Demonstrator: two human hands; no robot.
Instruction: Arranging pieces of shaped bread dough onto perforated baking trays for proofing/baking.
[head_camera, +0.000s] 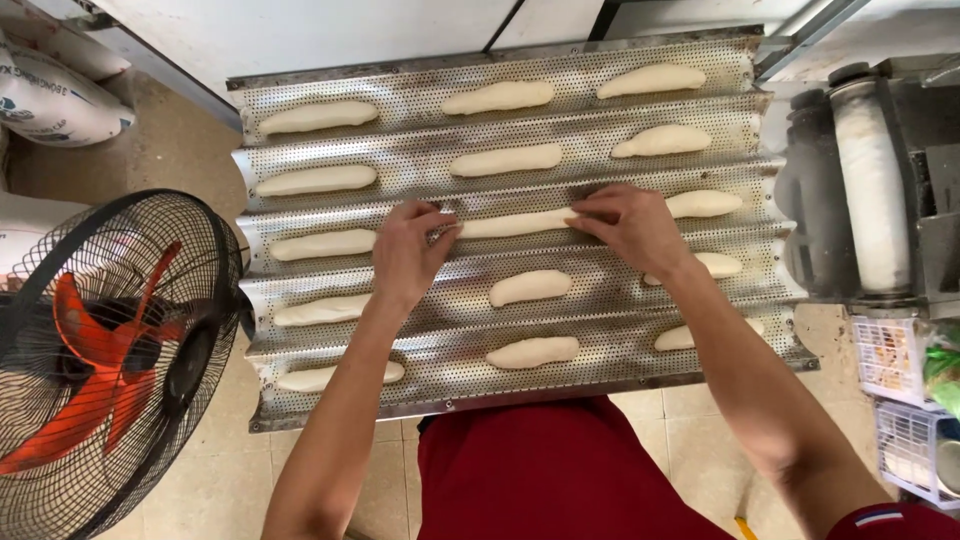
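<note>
Red clothing (560, 470) fills the bottom edge; both forearms hide dough (right one especially), left hand (408, 252) and right hand (630, 225) pinching the middle dough strip's (515, 223) ends on the tray (440, 95).

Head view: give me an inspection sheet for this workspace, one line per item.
Surface: perforated metal tray with five channels, over a tiled floor.
Job's things: dough piece in the middle channel, between both hands; fourteen other dough pieces in the channels.
Clutter: nothing seen on the tray.
Grip: left hand and right hand each press fingertips on one end of the dough piece.
Cables: nothing seen.
Surroundings: fan at left, roller machine at right, sack at upper left.
</note>
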